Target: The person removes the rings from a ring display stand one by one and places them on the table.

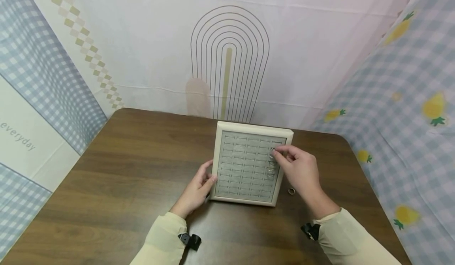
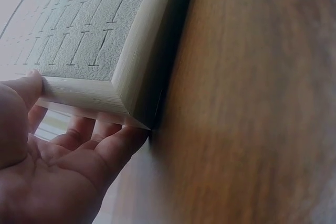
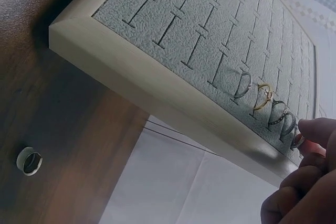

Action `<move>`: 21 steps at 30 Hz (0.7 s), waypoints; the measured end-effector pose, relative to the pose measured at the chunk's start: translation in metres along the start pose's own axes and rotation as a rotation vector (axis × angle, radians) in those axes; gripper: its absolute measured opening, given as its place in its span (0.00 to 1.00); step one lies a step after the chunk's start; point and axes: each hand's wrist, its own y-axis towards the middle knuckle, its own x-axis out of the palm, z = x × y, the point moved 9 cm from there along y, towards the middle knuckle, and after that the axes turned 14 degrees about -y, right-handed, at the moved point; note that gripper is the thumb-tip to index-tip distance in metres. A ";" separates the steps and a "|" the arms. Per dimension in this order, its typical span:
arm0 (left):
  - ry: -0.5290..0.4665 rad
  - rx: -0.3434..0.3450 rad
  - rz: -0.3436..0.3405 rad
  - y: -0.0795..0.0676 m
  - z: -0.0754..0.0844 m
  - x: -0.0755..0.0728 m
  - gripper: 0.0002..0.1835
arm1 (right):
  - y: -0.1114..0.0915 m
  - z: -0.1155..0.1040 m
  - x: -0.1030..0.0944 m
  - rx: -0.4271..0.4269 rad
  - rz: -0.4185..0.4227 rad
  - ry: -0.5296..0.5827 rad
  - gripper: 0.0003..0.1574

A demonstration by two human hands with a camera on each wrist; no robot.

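Note:
A ring display tray [image 1: 245, 202] with a pale wooden frame and a grey slotted pad stands tilted on the table. My left hand [image 1: 194, 189] grips its left edge, thumb on the front and fingers behind, as the left wrist view shows. Near the upper right of the pad, my right hand [image 1: 302, 171] pinches a silver ring [image 3: 297, 141] at a slot; the fingertips partly cover it. Below it in the same column sit several rings, among them a gold ring [image 3: 264, 97] and a plain silver ring [image 3: 243, 85].
One loose ring [image 1: 291, 191] lies on the brown wooden table [image 1: 142, 170], right of the tray and below my right hand. Patterned cloth [image 1: 153, 40] hangs behind the table and along both sides.

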 end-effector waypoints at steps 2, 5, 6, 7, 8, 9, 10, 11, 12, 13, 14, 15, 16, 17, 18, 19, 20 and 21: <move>0.011 0.004 -0.002 0.000 0.000 0.000 0.29 | -0.001 0.000 0.000 -0.006 0.006 -0.002 0.07; 0.024 0.005 0.001 0.000 0.001 0.001 0.28 | -0.001 -0.001 -0.002 -0.022 0.021 -0.001 0.06; 0.025 0.000 0.004 0.000 0.001 0.001 0.28 | -0.002 -0.001 -0.002 -0.027 0.025 -0.002 0.06; 0.029 -0.001 0.007 0.000 0.001 0.001 0.28 | -0.002 -0.001 -0.002 -0.033 0.029 -0.004 0.06; 0.028 -0.002 0.008 0.000 0.001 0.000 0.27 | -0.002 -0.001 -0.003 -0.037 0.034 -0.004 0.05; 0.029 -0.004 0.012 0.000 0.001 0.000 0.27 | -0.002 -0.001 -0.003 -0.043 0.037 -0.006 0.05; 0.032 -0.004 0.014 0.000 0.001 0.000 0.27 | -0.003 -0.001 -0.003 -0.047 0.039 -0.010 0.05; 0.030 -0.005 0.017 -0.001 0.001 0.000 0.27 | -0.003 -0.001 -0.003 -0.052 0.041 -0.012 0.05; 0.029 -0.005 0.021 -0.001 0.001 -0.001 0.27 | -0.003 -0.001 -0.004 -0.056 0.044 -0.013 0.04; 0.028 -0.005 0.025 -0.001 0.001 -0.001 0.27 | -0.003 -0.002 -0.004 -0.061 0.046 -0.016 0.04; 0.022 -0.004 0.028 -0.001 0.001 -0.001 0.27 | -0.003 -0.002 -0.004 -0.066 0.048 -0.018 0.04; 0.018 -0.004 0.031 -0.001 0.002 -0.001 0.27 | -0.002 -0.002 -0.005 -0.074 0.050 -0.018 0.04; 0.011 -0.003 0.032 -0.001 0.002 -0.001 0.27 | -0.002 -0.003 -0.006 -0.080 0.052 -0.018 0.03; 0.005 -0.002 0.033 -0.001 0.002 0.000 0.27 | -0.002 -0.003 -0.006 -0.085 0.055 -0.019 0.03; -0.002 -0.001 0.031 -0.001 0.003 0.000 0.27 | -0.002 -0.003 -0.007 -0.088 0.056 -0.018 0.03; -0.006 -0.002 0.032 -0.001 0.003 0.000 0.26 | -0.002 -0.003 -0.007 -0.093 0.056 -0.021 0.03; -0.010 -0.004 0.032 0.000 0.003 0.000 0.26 | -0.002 -0.003 -0.008 -0.096 0.057 -0.019 0.03; -0.013 -0.005 0.029 0.000 0.003 0.001 0.26 | -0.002 -0.003 -0.008 -0.100 0.056 -0.018 0.02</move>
